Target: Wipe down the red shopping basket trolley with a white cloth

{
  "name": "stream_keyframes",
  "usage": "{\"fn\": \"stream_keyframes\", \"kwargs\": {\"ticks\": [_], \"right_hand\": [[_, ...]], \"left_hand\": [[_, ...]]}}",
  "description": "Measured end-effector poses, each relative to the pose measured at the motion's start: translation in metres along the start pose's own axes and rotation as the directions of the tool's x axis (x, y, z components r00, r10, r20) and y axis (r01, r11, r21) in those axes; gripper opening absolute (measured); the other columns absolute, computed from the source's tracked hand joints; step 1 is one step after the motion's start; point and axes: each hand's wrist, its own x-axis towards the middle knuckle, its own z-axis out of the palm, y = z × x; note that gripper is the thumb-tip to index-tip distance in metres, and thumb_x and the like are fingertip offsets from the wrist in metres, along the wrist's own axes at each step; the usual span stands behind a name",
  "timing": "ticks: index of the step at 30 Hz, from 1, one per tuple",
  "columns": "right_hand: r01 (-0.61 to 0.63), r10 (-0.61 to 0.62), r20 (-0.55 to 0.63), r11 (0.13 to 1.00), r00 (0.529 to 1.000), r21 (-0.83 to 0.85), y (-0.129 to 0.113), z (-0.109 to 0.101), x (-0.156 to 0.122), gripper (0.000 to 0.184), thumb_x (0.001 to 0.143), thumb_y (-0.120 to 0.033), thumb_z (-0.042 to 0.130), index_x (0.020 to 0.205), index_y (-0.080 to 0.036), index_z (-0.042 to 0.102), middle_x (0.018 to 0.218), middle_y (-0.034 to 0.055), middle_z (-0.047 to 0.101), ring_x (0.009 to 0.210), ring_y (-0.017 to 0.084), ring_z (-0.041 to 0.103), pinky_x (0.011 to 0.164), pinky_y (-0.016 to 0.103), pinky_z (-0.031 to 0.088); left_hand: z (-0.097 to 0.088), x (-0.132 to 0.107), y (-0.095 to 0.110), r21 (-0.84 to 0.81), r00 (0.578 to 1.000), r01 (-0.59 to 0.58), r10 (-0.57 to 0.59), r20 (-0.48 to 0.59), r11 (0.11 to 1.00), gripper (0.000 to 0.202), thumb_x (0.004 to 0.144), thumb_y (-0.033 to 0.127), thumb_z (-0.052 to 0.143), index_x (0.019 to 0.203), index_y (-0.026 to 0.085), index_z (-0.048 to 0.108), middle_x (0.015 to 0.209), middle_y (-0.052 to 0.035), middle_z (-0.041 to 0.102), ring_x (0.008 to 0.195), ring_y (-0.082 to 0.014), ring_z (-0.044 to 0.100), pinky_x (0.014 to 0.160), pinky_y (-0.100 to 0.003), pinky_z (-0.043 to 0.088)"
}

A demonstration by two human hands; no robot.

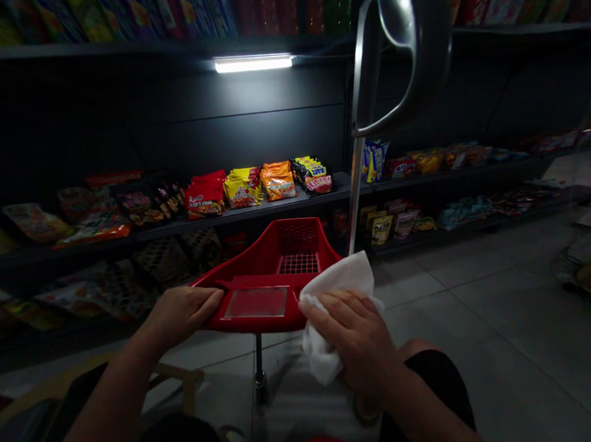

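Observation:
A red plastic shopping cart (274, 280) stands in front of me, with its basket pointing toward the shelves. On its near side is a wide red handle (252, 325) with a clear rectangular panel (257, 303). My left hand (184, 313) is closed around the handle's left end, thumb on top. In my right hand (355, 334) is a crumpled white cloth (346, 276), pressed against the handle's right end. The cloth covers that end, and part of it hangs below my fingers.
A metal pole with a large chrome loop (406, 61) rises right of the cart. Behind it, a dark shelf (294, 200) holds several bagged snacks (279, 180) under a lit tube lamp (253, 64). A wooden stool (188, 387) is at lower left, on the tiled floor (483, 343).

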Motion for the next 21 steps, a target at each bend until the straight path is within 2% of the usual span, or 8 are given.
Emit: {"fn": "stream_keyframes", "kwargs": {"ticks": [3, 6, 9, 12, 14, 17, 19, 21], "right_hand": [[0.038, -0.038, -0.003, 0.995, 0.999, 0.097, 0.020, -0.004, -0.003, 0.044, 0.091, -0.031, 0.059, 0.134, -0.023, 0.057, 0.121, 0.0087, 0.068, 0.113, 0.025, 0.060, 0.103, 0.043, 0.043], [-0.048, 0.070, -0.077, 0.965, 0.995, 0.259, 0.054, -0.004, -0.008, 0.027, 0.094, -0.028, 0.056, 0.120, -0.025, 0.063, 0.116, 0.0077, 0.070, 0.110, 0.023, 0.063, 0.096, 0.040, 0.049], [-0.080, 0.154, -0.169, 0.922, 0.973, 0.379, 0.066, 0.005, -0.009, 0.016, 0.095, -0.026, 0.055, 0.107, -0.024, 0.066, 0.110, 0.0069, 0.070, 0.108, 0.023, 0.064, 0.095, 0.041, 0.051], [-0.048, 0.147, -0.230, 0.920, 0.962, 0.389, 0.053, 0.015, -0.007, 0.013, 0.093, -0.024, 0.057, 0.102, -0.024, 0.066, 0.106, 0.0059, 0.070, 0.106, 0.022, 0.064, 0.095, 0.041, 0.051], [-0.034, 0.128, -0.234, 0.928, 0.964, 0.370, 0.038, 0.019, -0.007, 0.013, 0.093, -0.024, 0.058, 0.103, -0.025, 0.066, 0.105, 0.0053, 0.069, 0.106, 0.022, 0.064, 0.095, 0.041, 0.050], [-0.011, 0.114, -0.254, 0.928, 0.960, 0.374, 0.018, 0.024, -0.009, 0.016, 0.094, -0.023, 0.058, 0.108, -0.027, 0.064, 0.104, 0.0047, 0.069, 0.105, 0.022, 0.064, 0.095, 0.043, 0.051], [0.054, 0.074, -0.295, 0.914, 0.953, 0.403, 0.011, 0.033, -0.016, 0.025, 0.093, -0.023, 0.060, 0.117, -0.029, 0.062, 0.107, 0.0042, 0.068, 0.108, 0.022, 0.064, 0.098, 0.045, 0.051], [0.110, 0.034, -0.325, 0.904, 0.945, 0.414, 0.011, 0.049, -0.030, 0.038, 0.092, -0.026, 0.060, 0.129, -0.033, 0.054, 0.121, 0.0041, 0.066, 0.119, 0.024, 0.061, 0.104, 0.049, 0.048]], "left_hand": [[0.001, -0.009, -0.012, -0.052, 0.999, -0.022, 0.020, -0.028, 0.998, 0.050, 0.096, 0.048, 0.031, 0.061, 0.020, 0.054, 0.058, 0.0004, 0.059, 0.054, -0.0130, 0.054, 0.057, -0.025, 0.033], [0.002, -0.013, -0.020, -0.060, 0.997, -0.050, 0.047, -0.060, 0.997, 0.050, 0.096, 0.047, 0.032, 0.060, 0.020, 0.054, 0.057, 0.0000, 0.058, 0.053, -0.0132, 0.053, 0.057, -0.026, 0.034], [0.005, -0.012, -0.021, 0.011, 0.996, -0.019, 0.020, -0.092, 1.000, 0.050, 0.096, 0.047, 0.031, 0.065, 0.021, 0.060, 0.064, -0.0026, 0.065, 0.060, -0.0164, 0.059, 0.062, -0.027, 0.038], [0.011, -0.016, -0.014, 0.043, 0.982, 0.091, -0.082, -0.170, 0.995, 0.047, 0.097, 0.045, 0.030, 0.088, 0.023, 0.071, 0.088, -0.0050, 0.075, 0.078, -0.0213, 0.066, 0.069, -0.029, 0.043], [0.016, -0.021, -0.007, 0.018, 0.957, 0.137, -0.127, -0.262, 0.990, 0.045, 0.098, 0.045, 0.030, 0.101, 0.024, 0.071, 0.102, -0.0044, 0.075, 0.090, -0.0232, 0.067, 0.076, -0.031, 0.045], [0.025, -0.028, -0.005, -0.013, 0.906, 0.177, -0.168, -0.388, 0.984, 0.045, 0.098, 0.046, 0.031, 0.101, 0.024, 0.071, 0.101, -0.0044, 0.075, 0.095, -0.0256, 0.066, 0.082, -0.034, 0.045], [0.029, -0.028, -0.015, -0.040, 0.883, 0.180, -0.180, -0.434, 0.983, 0.048, 0.098, 0.044, 0.028, 0.096, 0.023, 0.071, 0.097, -0.0050, 0.075, 0.094, -0.0265, 0.066, 0.084, -0.037, 0.045], [0.032, -0.023, -0.030, -0.081, 0.874, 0.144, -0.165, -0.457, 0.986, 0.049, 0.097, 0.043, 0.026, 0.093, 0.022, 0.071, 0.096, -0.0055, 0.075, 0.095, -0.0263, 0.065, 0.087, -0.038, 0.045]]}}
